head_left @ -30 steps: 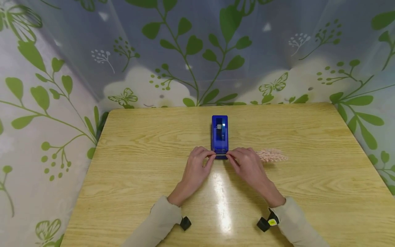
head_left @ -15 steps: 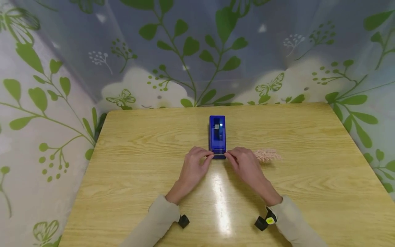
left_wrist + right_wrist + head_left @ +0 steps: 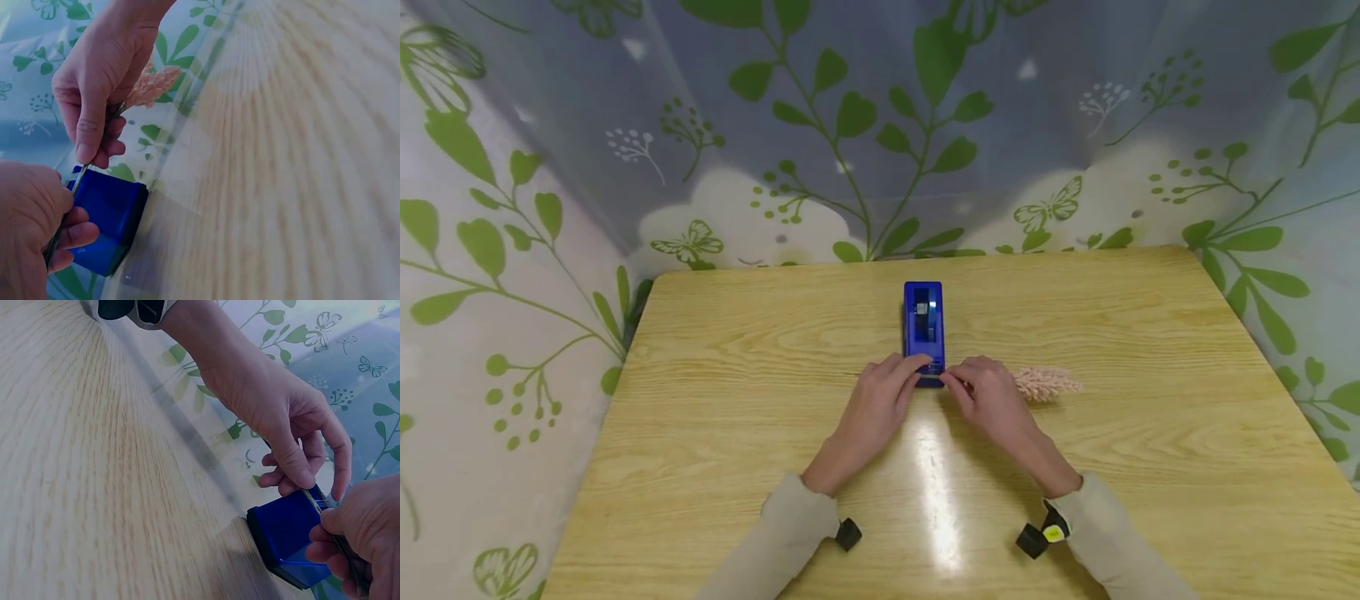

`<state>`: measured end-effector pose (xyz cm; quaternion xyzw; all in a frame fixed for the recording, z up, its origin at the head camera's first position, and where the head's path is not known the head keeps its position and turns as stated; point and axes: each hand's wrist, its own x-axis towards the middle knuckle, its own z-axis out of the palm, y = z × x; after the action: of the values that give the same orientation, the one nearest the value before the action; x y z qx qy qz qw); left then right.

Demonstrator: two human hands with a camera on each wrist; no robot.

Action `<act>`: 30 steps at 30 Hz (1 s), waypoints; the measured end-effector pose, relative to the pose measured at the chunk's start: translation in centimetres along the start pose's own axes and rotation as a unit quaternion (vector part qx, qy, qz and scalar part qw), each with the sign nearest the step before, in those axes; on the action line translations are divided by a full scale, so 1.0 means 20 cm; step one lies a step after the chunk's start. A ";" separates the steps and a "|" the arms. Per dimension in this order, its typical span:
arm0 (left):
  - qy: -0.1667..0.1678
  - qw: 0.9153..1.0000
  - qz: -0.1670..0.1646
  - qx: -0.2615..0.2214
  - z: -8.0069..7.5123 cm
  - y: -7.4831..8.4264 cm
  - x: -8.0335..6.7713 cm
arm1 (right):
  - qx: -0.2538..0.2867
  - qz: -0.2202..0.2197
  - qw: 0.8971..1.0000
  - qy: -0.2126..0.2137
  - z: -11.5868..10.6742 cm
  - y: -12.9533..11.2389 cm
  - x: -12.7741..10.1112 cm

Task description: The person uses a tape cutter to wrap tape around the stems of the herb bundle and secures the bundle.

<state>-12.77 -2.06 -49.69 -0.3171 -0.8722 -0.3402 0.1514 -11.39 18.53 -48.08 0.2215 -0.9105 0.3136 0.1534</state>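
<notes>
Blue tape dispenser (image 3: pixel 923 332) sits mid-counter (image 3: pixel 737 417), unmoved. Since a moment ago the left hand (image 3: pixel 880 404) has slid its fingers onto the dispenser's near end, while the right hand (image 3: pixel 988 398) still pinches a thin stem across it; the pink sprig (image 3: pixel 1045 383) lies beside it. Taping the stem seems underway.

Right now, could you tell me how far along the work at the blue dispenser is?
Done: the pink sprig has its stem across the front of the dispenser. In hand: left hand and right hand pinch that stem either side. Left: no tape shows on it yet.
</notes>
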 end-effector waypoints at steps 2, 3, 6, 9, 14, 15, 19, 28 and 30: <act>-0.011 1.000 0.011 0.003 0.00 -0.01 0.00 | 0.002 0.002 1.000 -0.003 0.00 0.00 0.00; -0.015 1.000 0.014 0.003 0.00 -0.01 0.00 | 0.001 0.002 1.000 -0.004 -0.01 0.00 0.00; -0.022 1.000 0.018 -0.004 0.01 -0.01 -0.01 | -0.001 0.003 1.000 -0.005 -0.01 0.01 0.00; -0.025 0.999 0.015 -0.017 0.02 -0.02 -0.02 | -0.004 0.000 1.000 -0.011 -0.01 0.01 -0.01; -0.027 0.999 0.004 -0.038 0.03 -0.02 -0.03 | -0.005 -0.007 1.000 -0.009 0.00 0.01 -0.02; -0.027 0.999 0.001 -0.042 0.03 -0.02 -0.03 | -0.005 -0.009 1.000 -0.007 0.00 0.01 -0.02; -0.027 0.998 -0.010 -0.058 0.02 -0.02 -0.03 | -0.005 -0.015 1.000 -0.002 0.00 0.02 -0.01; -0.025 0.997 -0.021 -0.072 0.02 -0.03 -0.02 | -0.010 -0.021 1.000 -0.001 0.01 0.01 0.00; -0.027 0.997 -0.023 -0.072 0.01 -0.03 -0.02 | -0.010 -0.022 1.000 0.002 0.01 0.01 0.00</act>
<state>-12.86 -2.34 -50.31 -0.3157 -0.8563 -0.3972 0.0966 -11.61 18.60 -48.32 0.2398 -0.9081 0.3015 0.1640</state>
